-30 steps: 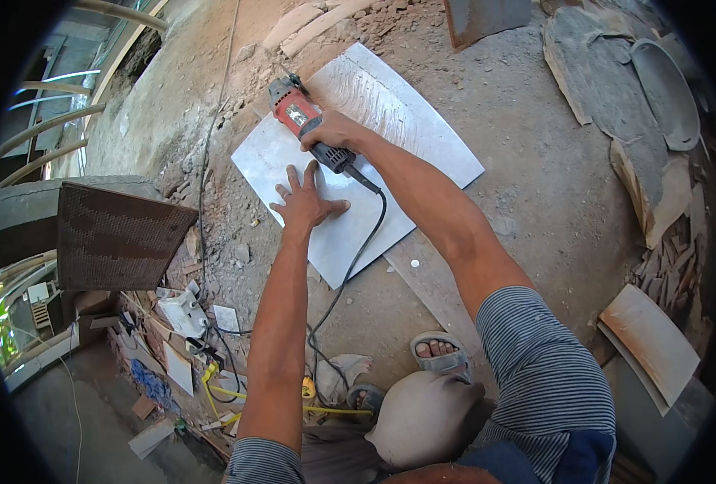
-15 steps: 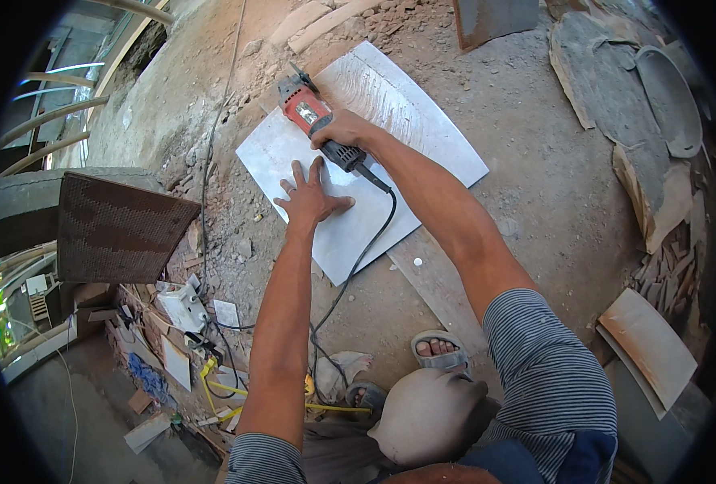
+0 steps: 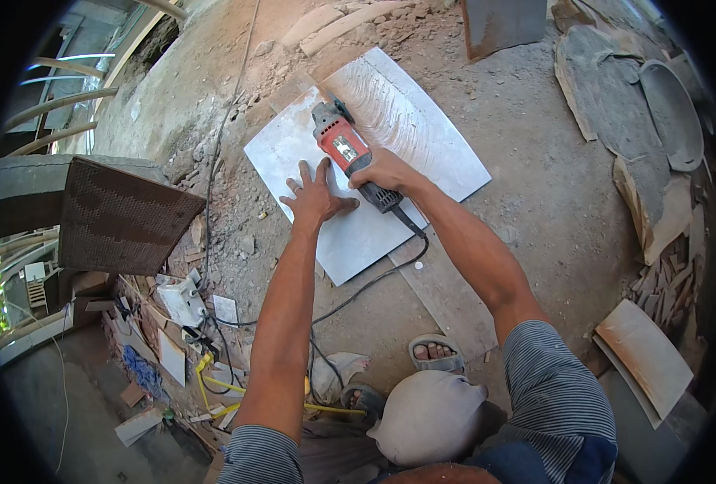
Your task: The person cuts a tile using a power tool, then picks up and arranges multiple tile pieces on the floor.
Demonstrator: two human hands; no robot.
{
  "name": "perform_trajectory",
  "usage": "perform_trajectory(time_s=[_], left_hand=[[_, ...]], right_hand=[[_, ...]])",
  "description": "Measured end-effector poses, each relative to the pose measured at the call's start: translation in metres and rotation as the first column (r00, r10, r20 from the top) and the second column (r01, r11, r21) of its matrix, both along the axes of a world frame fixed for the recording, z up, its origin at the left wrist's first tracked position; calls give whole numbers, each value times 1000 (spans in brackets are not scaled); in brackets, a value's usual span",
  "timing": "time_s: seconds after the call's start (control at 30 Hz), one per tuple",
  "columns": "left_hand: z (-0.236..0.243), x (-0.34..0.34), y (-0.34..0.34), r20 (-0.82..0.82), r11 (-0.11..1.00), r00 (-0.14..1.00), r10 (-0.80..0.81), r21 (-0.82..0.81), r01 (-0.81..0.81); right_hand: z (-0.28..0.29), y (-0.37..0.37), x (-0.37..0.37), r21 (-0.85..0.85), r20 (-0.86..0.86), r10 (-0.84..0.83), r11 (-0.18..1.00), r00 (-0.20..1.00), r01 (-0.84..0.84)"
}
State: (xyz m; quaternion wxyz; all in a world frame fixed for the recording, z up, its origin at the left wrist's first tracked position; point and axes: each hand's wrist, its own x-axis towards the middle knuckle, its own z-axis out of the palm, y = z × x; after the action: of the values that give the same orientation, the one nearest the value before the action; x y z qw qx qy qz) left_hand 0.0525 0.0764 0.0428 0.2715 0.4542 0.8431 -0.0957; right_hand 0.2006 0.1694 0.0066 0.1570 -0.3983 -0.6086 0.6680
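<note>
A large pale tile [image 3: 358, 242] lies on the dusty ground, with a streaked dust pattern across its far right part. Flat on its left part rests my left hand [image 3: 313, 196], fingers spread and thumb pointing right. My right hand [image 3: 385, 173] is wrapped around the body of a red and black angle grinder [image 3: 345, 146]. The grinder's head and dark disc sit over the middle of the tile, beside a cut line running from the far edge. From its rear a black cord [image 3: 410, 226] curves down toward me.
A brown textured tile [image 3: 124, 218] leans at the left. Near it are a white power socket box [image 3: 182, 302], yellow strap [image 3: 204, 375] and rubble. Broken tile pieces [image 3: 648, 355] and a grey basin [image 3: 671, 113] lie at the right. My sandalled foot [image 3: 437, 353] is at the lower middle.
My right hand has drawn the angle grinder from the tile's far edge toward me and to the right. A cut line shows behind it. My left hand stays pressed on the tile.
</note>
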Motion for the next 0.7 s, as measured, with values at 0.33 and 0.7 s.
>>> perform_trajectory(time_s=[0.33, 0.7], left_hand=[[-3, 0, -1, -30, 999, 999, -23, -24, 22], [-2, 0, -1, -19, 1000, 1000, -11, -12, 11]], right_hand=[[2, 60, -65, -49, -28, 107, 993, 994, -108], [10, 52, -59, -57, 3, 83, 995, 997, -83]])
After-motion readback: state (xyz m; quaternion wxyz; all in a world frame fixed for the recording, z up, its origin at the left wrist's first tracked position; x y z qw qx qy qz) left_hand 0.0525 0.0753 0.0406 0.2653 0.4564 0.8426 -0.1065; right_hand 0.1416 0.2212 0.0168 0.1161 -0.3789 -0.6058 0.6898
